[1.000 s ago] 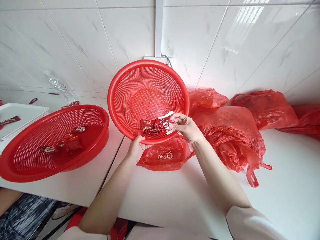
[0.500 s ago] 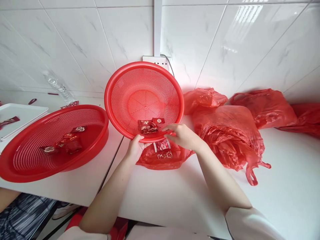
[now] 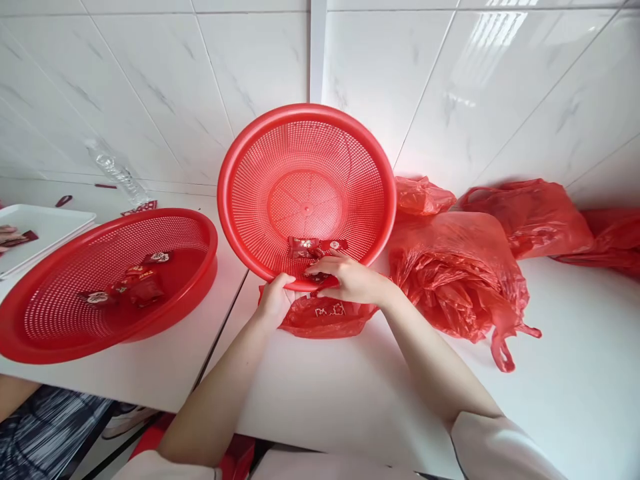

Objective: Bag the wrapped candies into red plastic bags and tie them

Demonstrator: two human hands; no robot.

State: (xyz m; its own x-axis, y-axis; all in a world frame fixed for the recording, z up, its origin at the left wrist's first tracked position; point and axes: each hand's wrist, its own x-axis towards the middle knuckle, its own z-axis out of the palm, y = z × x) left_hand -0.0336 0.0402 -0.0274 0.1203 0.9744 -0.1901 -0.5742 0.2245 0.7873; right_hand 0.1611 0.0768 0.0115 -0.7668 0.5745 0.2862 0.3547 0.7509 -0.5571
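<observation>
A red perforated plastic basket (image 3: 306,143) is tilted up, its opening facing me. My left hand (image 3: 276,301) grips the near rim, thumb over the edge. At the lower right rim my right hand (image 3: 350,277) reaches in, fingers stretched out over the packets and thumb apart near the rim's outside; I see nothing held in it. Several small dark-red wrapped packets (image 3: 303,247) lie at the basket's low side, some partly hidden by my fingers. Under the rim lies an open red plastic bag (image 3: 325,327) with a patterned packet (image 3: 330,309) inside.
A second red basket (image 3: 200,293) with several packets stands left. Beyond it are a white tray (image 3: 55,217), another person's hand (image 3: 7,235) and a clear plastic bottle (image 3: 117,170). Red plastic bags (image 3: 450,253) sit right. Behind is a tiled wall (image 3: 400,60).
The tilted basket has moved up and right, covering the wall socket. My right hand has moved left, further over the packets. Another person's hand has appeared at the tray.
</observation>
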